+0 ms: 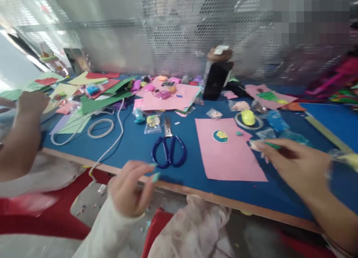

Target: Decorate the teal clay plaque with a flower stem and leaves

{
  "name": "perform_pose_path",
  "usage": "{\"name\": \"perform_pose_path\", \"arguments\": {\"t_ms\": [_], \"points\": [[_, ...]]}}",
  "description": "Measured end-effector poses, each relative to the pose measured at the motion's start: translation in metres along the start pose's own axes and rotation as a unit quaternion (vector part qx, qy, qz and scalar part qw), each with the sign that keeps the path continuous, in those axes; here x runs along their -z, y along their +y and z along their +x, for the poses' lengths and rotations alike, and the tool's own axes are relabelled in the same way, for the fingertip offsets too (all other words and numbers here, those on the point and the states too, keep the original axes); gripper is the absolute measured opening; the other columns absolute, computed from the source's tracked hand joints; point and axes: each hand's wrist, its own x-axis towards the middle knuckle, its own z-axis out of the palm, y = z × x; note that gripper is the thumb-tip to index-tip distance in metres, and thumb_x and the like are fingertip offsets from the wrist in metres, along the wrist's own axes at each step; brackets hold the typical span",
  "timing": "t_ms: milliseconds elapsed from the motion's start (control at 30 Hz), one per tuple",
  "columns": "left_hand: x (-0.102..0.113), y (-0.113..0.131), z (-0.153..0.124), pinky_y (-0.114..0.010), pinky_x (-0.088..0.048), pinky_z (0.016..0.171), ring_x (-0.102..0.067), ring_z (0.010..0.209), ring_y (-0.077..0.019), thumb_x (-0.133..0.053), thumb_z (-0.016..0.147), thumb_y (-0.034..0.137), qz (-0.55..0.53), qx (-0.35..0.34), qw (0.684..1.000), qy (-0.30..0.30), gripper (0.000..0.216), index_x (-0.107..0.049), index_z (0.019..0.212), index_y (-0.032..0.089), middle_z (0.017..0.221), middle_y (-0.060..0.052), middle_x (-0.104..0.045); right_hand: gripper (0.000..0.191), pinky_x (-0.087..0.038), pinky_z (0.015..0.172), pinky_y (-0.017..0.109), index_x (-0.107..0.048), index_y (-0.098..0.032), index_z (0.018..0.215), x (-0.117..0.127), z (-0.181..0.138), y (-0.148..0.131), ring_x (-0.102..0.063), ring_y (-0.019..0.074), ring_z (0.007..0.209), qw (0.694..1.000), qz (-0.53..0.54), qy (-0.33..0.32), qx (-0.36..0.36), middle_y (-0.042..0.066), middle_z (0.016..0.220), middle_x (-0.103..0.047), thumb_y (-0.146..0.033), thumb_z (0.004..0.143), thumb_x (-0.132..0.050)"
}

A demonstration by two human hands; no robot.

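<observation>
My left hand, in a white sleeve, hovers at the table's front edge, its fingers curled. Teal bits of modelling clay show at its thumb and index tips. At the right, my right hand is closed in a pinch around a thin green piece, whose kind I cannot make out. Its fingertips are beside the right edge of a pink paper sheet. On that sheet lie a round teal disc with a yellow shape and a small teal lump. Blue-handled scissors lie left of the sheet.
A yellow clay ball sits inside a tape ring. Behind stand a dark phone and a brown-lidded cup. Coloured papers, clay packets and a white cable spread leftward. A co-worker's hand is at far left.
</observation>
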Motion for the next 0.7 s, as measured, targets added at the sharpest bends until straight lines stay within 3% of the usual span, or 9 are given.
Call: {"name": "perform_pose_path", "arguments": {"t_ms": [33,133,200,267,333,467,700], "points": [[-0.021,0.016,0.038,-0.034,-0.048,0.06,-0.059,0.072,-0.0206,-0.054,0.076,0.024,-0.014,-0.106,0.994,-0.037,0.03,-0.051,0.105,0.027,0.083,-0.005,-0.062,0.022,-0.038,0.04,0.028,-0.063,-0.022,0.077,-0.001,0.007,0.002,-0.053,0.0188,0.048,0.998,-0.002,0.047,-0.044,0.001,0.05,-0.053,-0.043,0.074,-0.058],[-0.091,0.058,0.128,-0.031,-0.048,0.063,-0.059,0.068,-0.0186,-0.056,0.076,0.032,-0.033,-0.196,0.976,-0.095,0.028,-0.055,0.099,0.016,0.075,-0.006,-0.063,0.027,-0.037,0.038,0.024,-0.062,-0.018,0.072,-0.015,0.038,0.006,-0.05,0.013,0.041,0.987,0.138,-0.035,-0.07,-0.001,0.047,-0.053,-0.044,0.067,-0.064],[-0.131,0.071,0.16,-0.026,-0.045,0.053,-0.056,0.056,-0.0153,-0.055,0.077,0.034,-0.048,-0.221,0.966,-0.124,0.029,-0.056,0.096,0.012,0.066,-0.005,-0.061,0.032,-0.038,0.038,0.022,-0.055,-0.017,0.079,-0.022,0.055,0.013,-0.052,0.0108,0.042,0.962,0.255,-0.048,-0.088,-0.001,0.056,-0.059,-0.043,0.064,-0.067],[-0.155,0.074,0.171,-0.022,-0.043,0.05,-0.055,0.053,-0.0125,-0.051,0.08,0.032,-0.07,-0.244,0.958,-0.135,0.02,-0.058,0.081,0.013,0.061,-0.003,-0.06,0.034,-0.039,0.039,0.02,-0.049,-0.017,0.072,-0.023,0.063,0.023,-0.05,0.0087,0.039,0.934,0.336,-0.059,-0.103,-0.004,0.05,-0.057,-0.041,0.06,-0.07],[-0.163,0.072,0.168,-0.021,-0.043,0.051,-0.055,0.054,-0.0114,-0.047,0.082,0.031,-0.093,-0.258,0.952,-0.137,0.022,-0.058,0.076,0.014,0.062,-0.003,-0.06,0.035,-0.041,0.039,0.02,-0.047,-0.017,0.067,-0.02,0.062,0.031,-0.051,0.0087,0.038,0.918,0.373,-0.081,-0.107,-0.004,0.047,-0.056,-0.042,0.06,-0.071],[-0.156,0.066,0.156,-0.021,-0.044,0.053,-0.057,0.056,-0.0118,-0.042,0.083,0.025,-0.128,-0.245,0.952,-0.131,0.022,-0.059,0.078,0.014,0.065,-0.004,-0.062,0.032,-0.048,0.047,0.025,-0.057,-0.013,0.069,-0.017,0.054,0.034,-0.057,0.0117,0.045,0.903,0.402,-0.115,-0.098,0.001,0.054,-0.061,-0.041,0.06,-0.07],[-0.15,0.05,0.168,-0.02,-0.047,0.05,-0.057,0.048,-0.0098,-0.038,0.086,0.028,-0.163,-0.094,0.98,-0.058,0.027,-0.06,0.089,0.013,0.059,-0.002,-0.063,0.025,-0.05,0.051,0.025,-0.063,-0.014,0.072,-0.022,0.055,0.038,-0.059,0.0111,0.048,0.883,0.452,-0.072,-0.103,0.001,0.056,-0.063,-0.035,0.062,-0.07]]}}
